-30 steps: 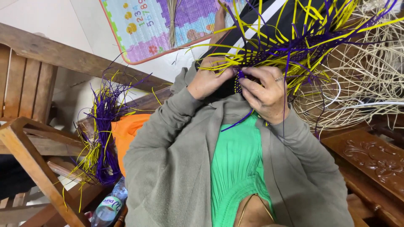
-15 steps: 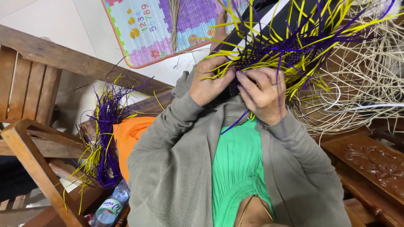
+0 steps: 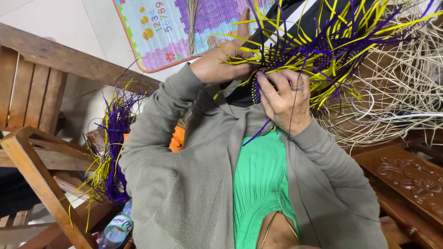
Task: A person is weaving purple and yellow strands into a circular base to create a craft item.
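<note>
Two hands work one purple-and-yellow weave point(image 3: 304, 57), held up near the top of the head view. Left hand point(image 3: 216, 64) grips yellow strips at the weave's left edge, fingers closed on them. Right hand point(image 3: 286, 103) pinches the woven edge, thumb and fingers together; ring on one finger. Spare strip bundle point(image 3: 113, 138) hangs by the wooden chair point(image 3: 37, 175). Pale cane coils point(image 3: 397, 97) lie right.
</note>
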